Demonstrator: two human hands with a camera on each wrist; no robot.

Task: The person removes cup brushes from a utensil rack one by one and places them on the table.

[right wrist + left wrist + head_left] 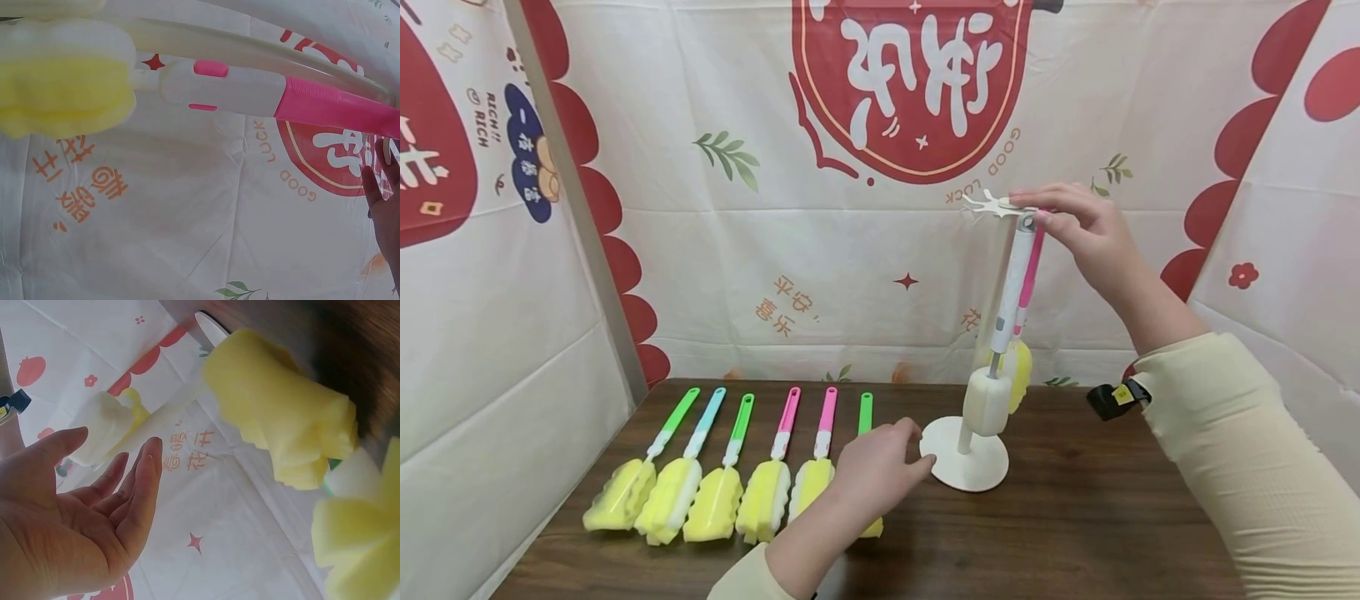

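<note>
A white rack (964, 467) with a round base and a hooked top stands on the brown table (1075, 533). From the rack's top hang a white-handled brush (1013, 283) with a white sponge and a pink-handled brush (1032, 275) with a yellow sponge. My right hand (1037, 213) pinches the top end of the pink handle (331, 106) at the hooks. My left hand (895, 458) hovers low beside the rack's base, over a green-handled brush (865, 412), which it partly hides. In the left wrist view the left hand (94, 506) has its palm open and holds nothing.
Several more yellow sponge brushes (718, 496) with green, teal and pink handles lie side by side left of the rack. A small black object (1112, 398) lies at the back right. Printed cloth walls (820, 275) close in the table on three sides.
</note>
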